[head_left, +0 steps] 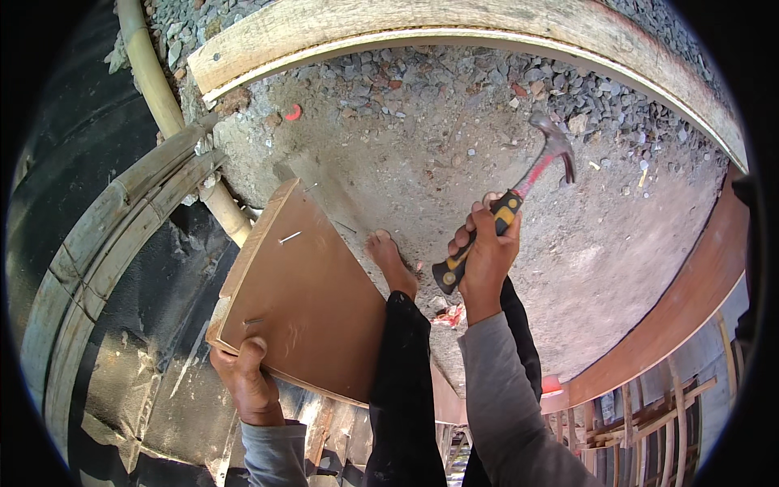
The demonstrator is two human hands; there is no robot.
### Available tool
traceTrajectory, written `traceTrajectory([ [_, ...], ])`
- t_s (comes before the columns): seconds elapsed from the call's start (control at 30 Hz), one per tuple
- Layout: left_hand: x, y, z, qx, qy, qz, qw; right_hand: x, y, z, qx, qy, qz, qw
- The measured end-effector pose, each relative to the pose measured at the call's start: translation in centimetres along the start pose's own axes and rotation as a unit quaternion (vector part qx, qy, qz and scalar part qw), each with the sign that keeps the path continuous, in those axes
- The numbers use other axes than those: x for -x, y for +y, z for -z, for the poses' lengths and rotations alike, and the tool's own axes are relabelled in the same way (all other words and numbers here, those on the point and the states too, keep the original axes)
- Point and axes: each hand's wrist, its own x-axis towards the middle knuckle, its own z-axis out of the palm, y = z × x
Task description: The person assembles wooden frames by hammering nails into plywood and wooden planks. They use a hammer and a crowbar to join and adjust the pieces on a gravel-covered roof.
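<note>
My right hand point(489, 264) is wrapped round the black and yellow grip of a claw hammer point(537, 172). The metal head is up and to the right, well away from the board. With my left hand point(250, 381) I grip the lower left corner of a brown board point(316, 304), thumb on its face. A wooden strip point(258, 235) runs along the board's left edge. One nail point(290, 237) sticks out of the face near that edge, and a second nail point(255, 321) stands close above my left thumb. Thin nail shafts also show by the board's upper right edge.
A long pale timber point(389, 26) curves across the far side, with grey gravel point(454, 77) along it. Bamboo poles point(122, 195) and black sheeting point(174, 268) lie left. My bare foot point(393, 264) rests on the dirt beside the board. Reddish-brown panelling point(665, 325) borders the right.
</note>
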Motion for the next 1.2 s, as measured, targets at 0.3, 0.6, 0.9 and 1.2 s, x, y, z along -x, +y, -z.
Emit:
traceTrajectory([
  [0.3,0.2,0.4,-0.3,-0.002,0.009,-0.002,1.0,1.9,0.9,0.7,0.292,-0.211,-0.167,0.918],
  [0.6,-0.2,0.2,-0.2,0.013,0.001,0.01,1.0,2.9,4.2,-0.2,0.28,-0.269,0.033,0.921],
  [0.9,-0.3,0.1,-0.5,-0.008,0.012,0.003,1.0,0.6,2.6,-1.3,-0.243,0.041,-0.042,0.968],
  [1.2,-0.7,0.1,-0.7,0.01,-0.013,0.009,1.0,0.0,0.3,0.6,0.027,0.011,0.036,0.999],
])
